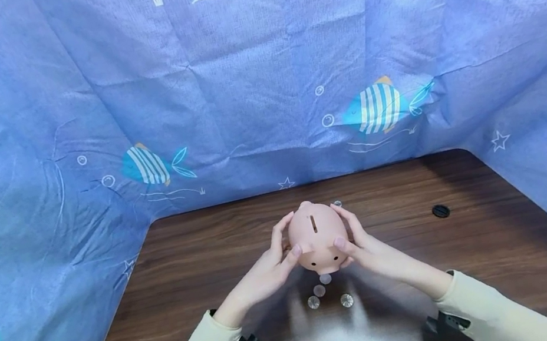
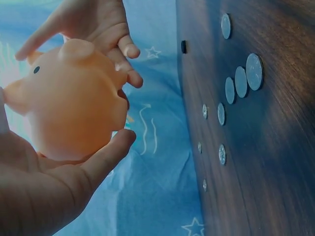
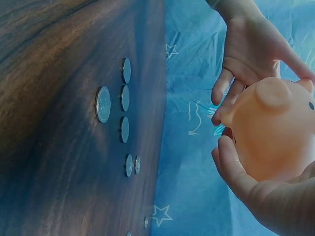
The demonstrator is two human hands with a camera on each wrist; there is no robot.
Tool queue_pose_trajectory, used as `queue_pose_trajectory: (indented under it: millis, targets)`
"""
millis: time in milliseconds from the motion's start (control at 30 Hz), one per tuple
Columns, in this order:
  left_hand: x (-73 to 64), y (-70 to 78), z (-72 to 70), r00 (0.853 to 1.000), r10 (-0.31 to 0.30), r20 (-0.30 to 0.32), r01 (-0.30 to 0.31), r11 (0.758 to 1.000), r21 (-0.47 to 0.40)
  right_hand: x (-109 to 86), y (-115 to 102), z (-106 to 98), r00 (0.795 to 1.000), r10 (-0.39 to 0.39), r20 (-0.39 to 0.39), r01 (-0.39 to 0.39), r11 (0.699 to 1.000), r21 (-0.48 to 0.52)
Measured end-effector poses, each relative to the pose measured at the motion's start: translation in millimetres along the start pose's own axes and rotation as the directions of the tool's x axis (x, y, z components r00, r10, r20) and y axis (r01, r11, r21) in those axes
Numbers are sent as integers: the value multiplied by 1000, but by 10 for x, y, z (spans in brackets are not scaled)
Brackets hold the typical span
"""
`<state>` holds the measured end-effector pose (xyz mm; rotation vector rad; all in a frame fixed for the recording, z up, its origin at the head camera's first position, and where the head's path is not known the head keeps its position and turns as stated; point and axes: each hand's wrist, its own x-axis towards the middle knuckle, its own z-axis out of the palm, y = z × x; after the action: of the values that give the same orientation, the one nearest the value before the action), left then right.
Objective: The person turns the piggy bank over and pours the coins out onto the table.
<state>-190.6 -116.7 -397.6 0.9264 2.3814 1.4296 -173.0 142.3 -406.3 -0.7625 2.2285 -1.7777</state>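
Note:
A pink piggy bank (image 1: 329, 224) is held up off the table between both hands, its coin slot upward and its snout toward me. My left hand (image 1: 266, 270) grips its left side, thumb near one ear. On the other side my right hand (image 1: 374, 253) grips it, thumb by the other ear. Both wrist views show a gap between the piggy bank (image 2: 74, 113) and the tabletop. Several silver coins lie flat below, among them a coin (image 1: 346, 300) and another coin (image 1: 313, 302) nearer me. Behind the piggy bank is one more coin (image 1: 338, 204).
A small round black piece (image 1: 441, 211), perhaps a stopper, lies on the dark wooden table (image 1: 200, 247) to the right. Blue cloth (image 1: 250, 90) with fish prints hangs along the table's back and sides.

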Motion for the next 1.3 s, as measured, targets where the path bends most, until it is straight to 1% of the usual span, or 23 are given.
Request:
queue_pose_trajectory:
  millis: [200,300,367,433,500,567,667,767,800,900,1000,1067,1133,1200,1300]
  targets:
    - [-22,-17,-4,999,34,23,-34,999,-17,-9,4,2,1000,-5,-1,5,1000,20]
    - [-24,-10,0,998,52,37,-49,997,-64,-6,-4,-9,1000,-21,-4,21,1000,23]
    - [-26,-1,8,998,44,47,-39,994,-105,-3,-14,-15,1000,-28,-4,28,999,27]
    - [-26,6,17,998,28,49,-22,992,-127,-1,-19,-18,1000,-30,-2,31,999,36]
    - [-27,10,21,999,11,40,-6,992,-124,-7,-29,-18,1000,-20,2,20,998,52]
    - [-25,3,17,1000,14,21,-12,996,-85,-15,-41,-18,1000,-8,6,7,998,68]
    - [-29,-6,6,999,35,-27,-34,998,48,-29,-66,-25,1000,13,14,-14,997,74]
    - [-31,-4,5,995,69,-76,-55,983,174,-38,-85,-50,1000,11,19,-11,999,31]
    - [-28,0,6,993,75,-90,-56,978,203,-40,-87,-63,1000,4,25,-4,1000,20]
    - [-24,0,20,988,96,-117,-67,972,226,-39,-82,-103,999,-16,46,16,1000,-5]
    - [-14,-4,28,983,115,-141,-77,965,249,-33,-67,-137,997,-29,65,30,1000,-7]
    - [-10,-4,29,979,131,-154,-86,960,266,-38,-56,-150,998,-22,66,26,998,-52]
    - [-4,-2,27,977,141,-163,-92,956,277,-47,-51,-155,998,-1,60,7,996,-91]
    - [-3,-2,28,975,148,-166,-97,955,281,-60,-54,-152,998,31,57,-25,994,-109]
    - [-1,-3,33,974,150,-171,-97,954,283,-68,-70,-146,996,75,47,-70,993,-99]
